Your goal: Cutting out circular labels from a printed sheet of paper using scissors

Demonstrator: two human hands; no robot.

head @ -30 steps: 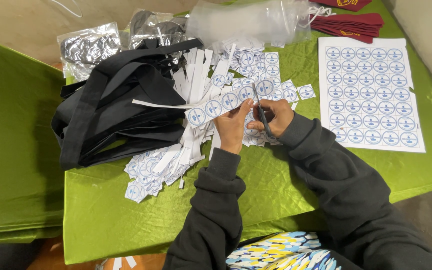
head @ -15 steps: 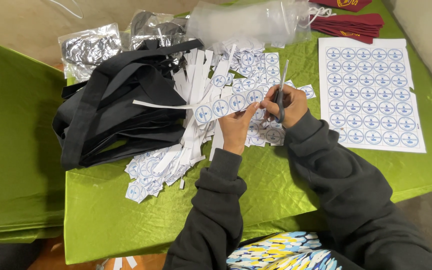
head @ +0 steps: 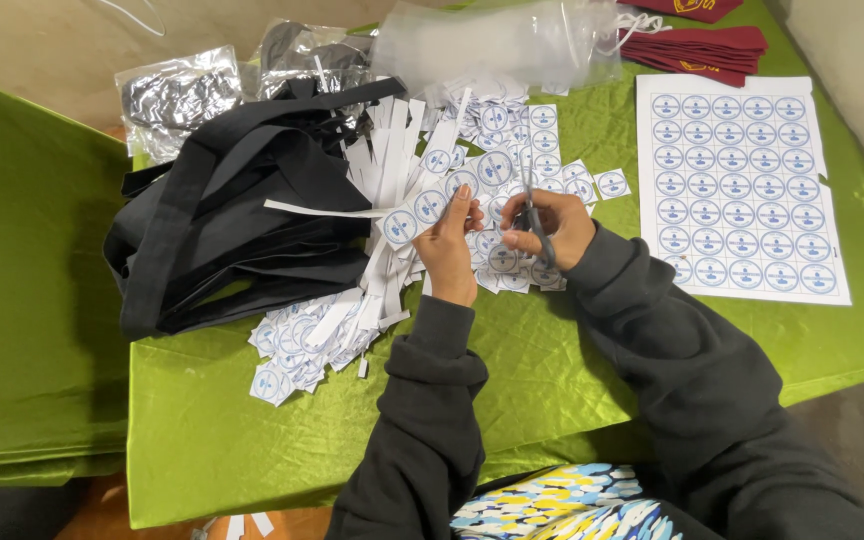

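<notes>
L hand (head: 449, 250) pinches a paper strip of round blue-and-white labels (head: 430, 203), fingers pressed on its near end; strip runs up-left, lifted off the desk (head: 572, 360) (green cloth). R hand (head: 552, 225) grips scissors (head: 532, 210), fingers curled through the handles, blades pointing up toward the strip's right end. Can't tell if blades are open or shut, too thin in view.

Around the hands:
- cut square labels (head: 512, 265) scattered under and just beside both hands
- 2nd heap of cut labels (head: 287, 355) near desk's front-left edge
- white offcut strips (head: 387, 160) fanned out, touching a pile of black fabric bags (head: 232, 220)
- uncut label sheet (head: 737, 185) to the R, flat, apart from the hands
- clear plastic bags (head: 492, 40) at the back, maroon fabric (head: 712, 45) in far corner

Risks, as I judge them:
- L fingertips sit close to the blades; a hurried snip could nick them.
- Strip is held at 1 end only, so it may sag or twist and the cut run through a printed circle.
- Heap at the front-left edge could slide off if the cloth gets tugged by a sleeve.
- Loose squares under the wrists may stick to the sleeves and scatter.
</notes>
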